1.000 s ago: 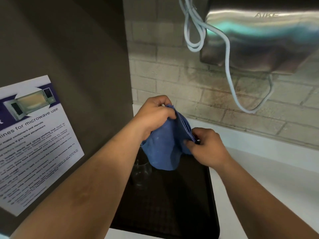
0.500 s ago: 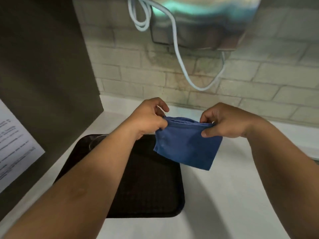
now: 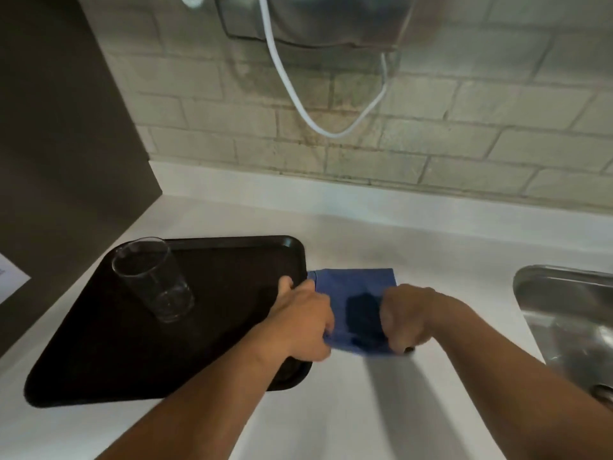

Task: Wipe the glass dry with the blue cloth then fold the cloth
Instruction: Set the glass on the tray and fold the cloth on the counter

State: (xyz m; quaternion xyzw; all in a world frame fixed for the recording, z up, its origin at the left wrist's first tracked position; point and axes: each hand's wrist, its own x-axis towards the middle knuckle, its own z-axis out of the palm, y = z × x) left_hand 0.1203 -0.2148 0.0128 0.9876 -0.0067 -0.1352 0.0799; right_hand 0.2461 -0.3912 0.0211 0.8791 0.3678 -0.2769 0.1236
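Note:
The blue cloth (image 3: 355, 287) lies folded into a small rectangle on the white counter, just right of the black tray (image 3: 232, 260). My left hand (image 3: 303, 322) grips its near left corner and my right hand (image 3: 406, 318) grips its near right corner. A clear glass (image 3: 154, 280) stands upright on the tray's far left part, apart from both hands. A dark patch shows on the cloth between my hands.
A steel sink (image 3: 570, 313) sits at the right edge of the white counter (image 3: 381, 410). A metal hand dryer (image 3: 318, 18) with a white cable (image 3: 298, 104) hangs on the brick wall. A dark panel (image 3: 66, 144) stands at the left.
My hands have lowered the folded cloth from the air onto the counter right of the tray. The view has tilted down, and the glass now shows fully.

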